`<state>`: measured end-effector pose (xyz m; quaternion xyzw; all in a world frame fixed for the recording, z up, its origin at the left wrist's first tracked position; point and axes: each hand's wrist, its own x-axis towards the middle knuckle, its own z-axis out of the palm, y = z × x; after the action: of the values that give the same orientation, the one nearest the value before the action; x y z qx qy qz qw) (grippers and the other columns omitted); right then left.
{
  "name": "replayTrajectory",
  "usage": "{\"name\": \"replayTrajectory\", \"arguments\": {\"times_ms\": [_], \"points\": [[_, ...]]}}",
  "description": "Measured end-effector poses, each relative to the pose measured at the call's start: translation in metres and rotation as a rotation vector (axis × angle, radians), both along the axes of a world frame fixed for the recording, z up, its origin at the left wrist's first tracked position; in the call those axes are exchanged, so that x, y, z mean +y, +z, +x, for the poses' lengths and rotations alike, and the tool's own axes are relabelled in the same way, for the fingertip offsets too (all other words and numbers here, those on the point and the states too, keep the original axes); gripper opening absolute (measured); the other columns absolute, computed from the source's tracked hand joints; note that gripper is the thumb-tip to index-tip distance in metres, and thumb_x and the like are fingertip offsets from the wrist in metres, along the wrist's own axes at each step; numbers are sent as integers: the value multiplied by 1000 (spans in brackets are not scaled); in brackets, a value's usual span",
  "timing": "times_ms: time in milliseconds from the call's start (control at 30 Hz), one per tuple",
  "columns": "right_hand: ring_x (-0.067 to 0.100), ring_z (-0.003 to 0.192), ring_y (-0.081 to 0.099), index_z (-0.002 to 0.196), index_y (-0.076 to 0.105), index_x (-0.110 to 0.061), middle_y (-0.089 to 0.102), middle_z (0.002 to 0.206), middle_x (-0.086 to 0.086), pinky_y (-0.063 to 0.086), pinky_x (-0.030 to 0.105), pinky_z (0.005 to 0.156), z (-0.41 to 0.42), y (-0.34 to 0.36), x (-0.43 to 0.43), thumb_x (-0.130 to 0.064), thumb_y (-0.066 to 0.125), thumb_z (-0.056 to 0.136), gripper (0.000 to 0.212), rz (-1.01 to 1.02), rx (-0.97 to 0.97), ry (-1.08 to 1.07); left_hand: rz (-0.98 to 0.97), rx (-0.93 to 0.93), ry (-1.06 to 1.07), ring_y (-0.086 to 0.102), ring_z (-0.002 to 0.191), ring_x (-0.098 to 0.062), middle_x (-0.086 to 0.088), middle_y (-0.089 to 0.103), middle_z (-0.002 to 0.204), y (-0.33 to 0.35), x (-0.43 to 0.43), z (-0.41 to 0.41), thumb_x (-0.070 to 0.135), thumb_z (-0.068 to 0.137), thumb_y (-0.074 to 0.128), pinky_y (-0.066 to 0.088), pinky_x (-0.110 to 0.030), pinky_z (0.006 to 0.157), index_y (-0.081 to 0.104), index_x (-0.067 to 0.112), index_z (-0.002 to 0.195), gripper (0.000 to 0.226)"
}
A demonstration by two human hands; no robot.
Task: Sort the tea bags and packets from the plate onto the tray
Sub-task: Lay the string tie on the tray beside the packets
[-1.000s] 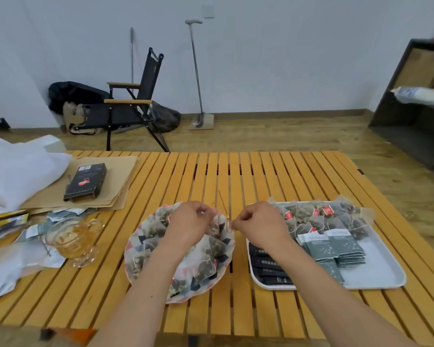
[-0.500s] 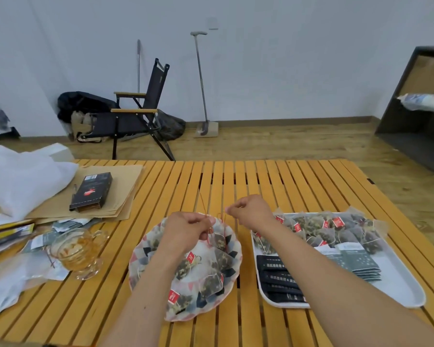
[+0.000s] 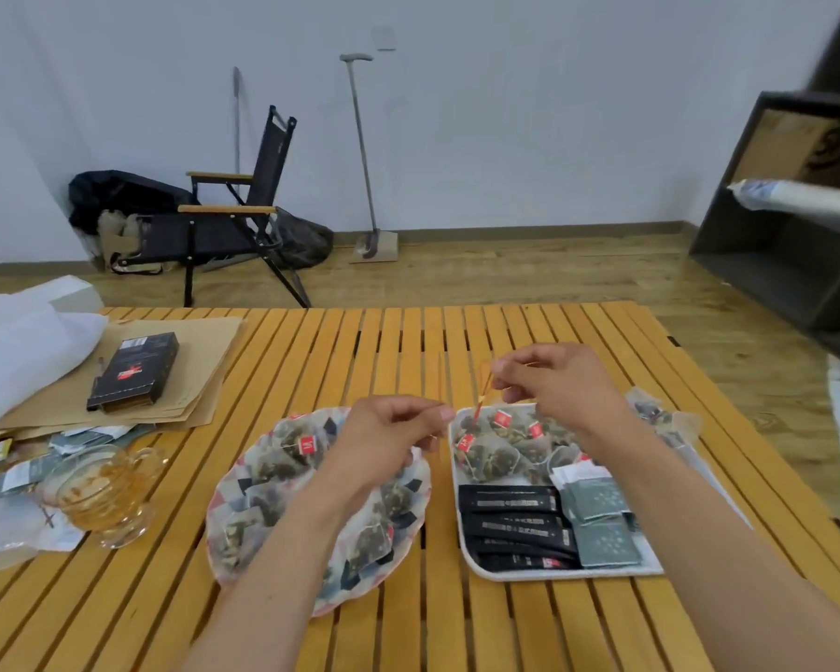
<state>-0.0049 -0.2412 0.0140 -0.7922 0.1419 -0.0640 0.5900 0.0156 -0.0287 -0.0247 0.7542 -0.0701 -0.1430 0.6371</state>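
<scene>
A patterned plate [image 3: 228, 499] sits in front of me with several mesh tea bags [image 3: 282, 460] with red tags on it. To its right is a white tray [image 3: 505, 573] holding more tea bags [image 3: 503, 453] at the back, black packets [image 3: 510, 526] at front left and grey-green packets [image 3: 602, 521] at front right. My left hand [image 3: 389, 443] hovers over the plate's right side, fingers pinched on a thin string. My right hand [image 3: 554, 388] is above the tray's back edge, pinching a tea bag string [image 3: 481, 400] that slants down to the tray.
A glass cup [image 3: 100, 497] with tea dregs stands left of the plate among torn wrappers. A black box [image 3: 134, 371] lies on brown paper [image 3: 209, 346] at back left, next to white plastic [image 3: 15, 341]. A folding chair [image 3: 234, 220] and a dark shelf [image 3: 796, 211] stand beyond the slatted table.
My right hand has moved right and up, from the gap between plate and tray to over the tray's back, drawing the string along. My left hand stays over the plate.
</scene>
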Motion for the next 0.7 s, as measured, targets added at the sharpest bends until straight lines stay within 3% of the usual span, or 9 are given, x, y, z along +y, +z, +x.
{"name": "replayTrajectory", "arguments": {"times_ms": [167,300,467,700], "points": [[11,63,68,91,77,-13,79,80,5,49,20,57,-71,5,-87,-16,77,87,5,10,-49,-201,-58,-23,-171,59,58,-8,-4,73,72,0,-66,-27,25,88,79,44,-19,54,83,15,90,11],[17,60,64,91,76,-6,78,82,12,45,17,48,-108,-19,-157,-8,75,88,4,-60,88,-397,4,-45,-266,57,56,-8,0,72,67,-6,-111,-40,31,88,78,44,-24,56,83,20,88,12],[10,43,61,77,75,-4,76,68,9,41,14,39,-112,-63,-189,-6,76,87,11,-78,245,-416,77,-100,-310,63,60,-10,-6,76,72,-15,-149,-51,28,89,77,45,-16,54,83,18,87,12],[14,58,73,73,78,-9,75,60,2,64,36,72,-89,-94,-190,-15,76,89,17,-196,363,-356,87,-140,-323,64,58,-6,-1,74,67,-23,-172,-58,25,91,76,45,-10,56,82,17,90,10]]}}
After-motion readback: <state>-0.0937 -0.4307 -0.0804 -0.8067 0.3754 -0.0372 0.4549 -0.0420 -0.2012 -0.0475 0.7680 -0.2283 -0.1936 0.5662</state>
